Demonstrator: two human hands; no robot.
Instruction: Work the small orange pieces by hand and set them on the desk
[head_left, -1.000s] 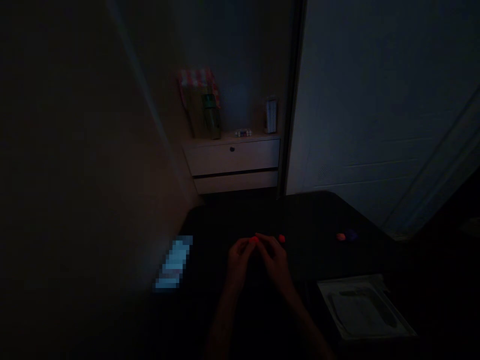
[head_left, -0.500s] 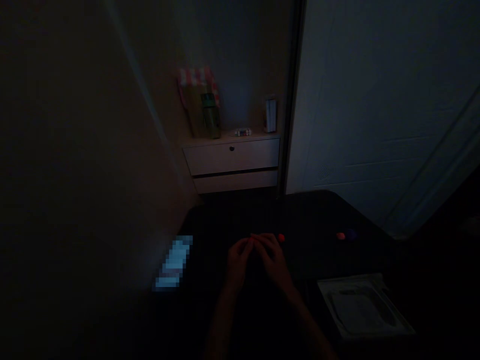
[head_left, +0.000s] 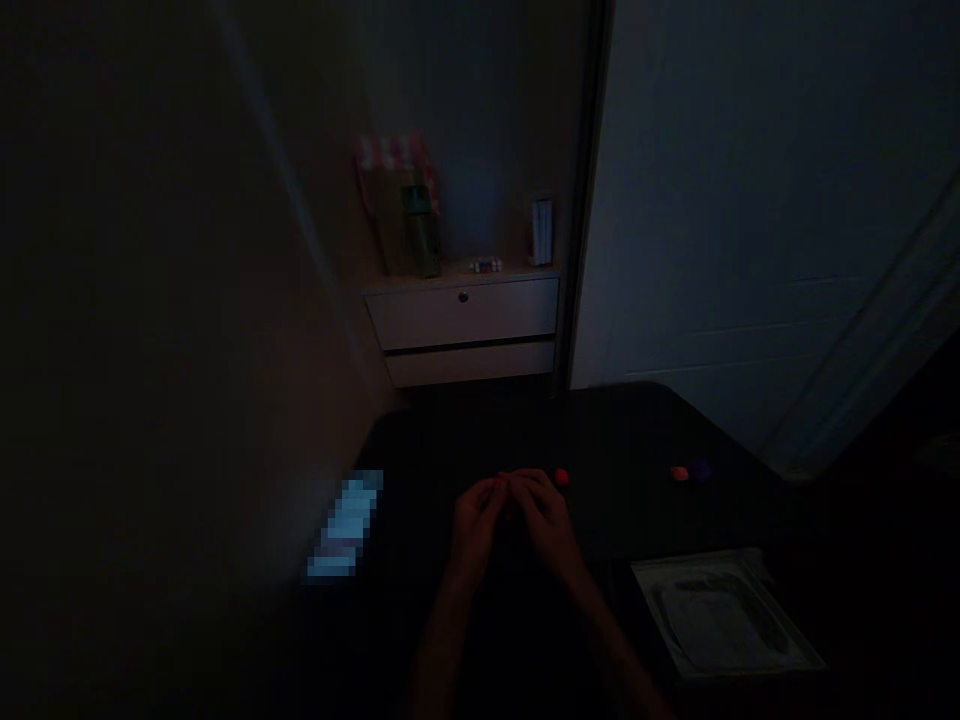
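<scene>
Over the dark table, my left hand (head_left: 472,515) and my right hand (head_left: 546,512) meet fingertip to fingertip. Both are closed in a pinch around a small red lump (head_left: 500,482), which looks like modelling clay and is mostly covered by the fingers. Just beyond my right hand lies another red lump (head_left: 562,478), apart from the fingers. Farther right, a pinkish-orange lump (head_left: 679,473) sits against a purple lump (head_left: 700,471). The room is very dim, so fine finger detail is lost.
A pale, flat tray-like item (head_left: 727,615) lies at the near right. On the left is a glowing, pixelated rectangle (head_left: 346,528). Behind the dark table (head_left: 615,430) stands a white drawer unit (head_left: 465,322) bearing a green bottle (head_left: 421,235).
Both hands stay in nearly the same place, with the fingers shifting slightly around the red lump. The right fingers curl in a little more. Everything else is still.
</scene>
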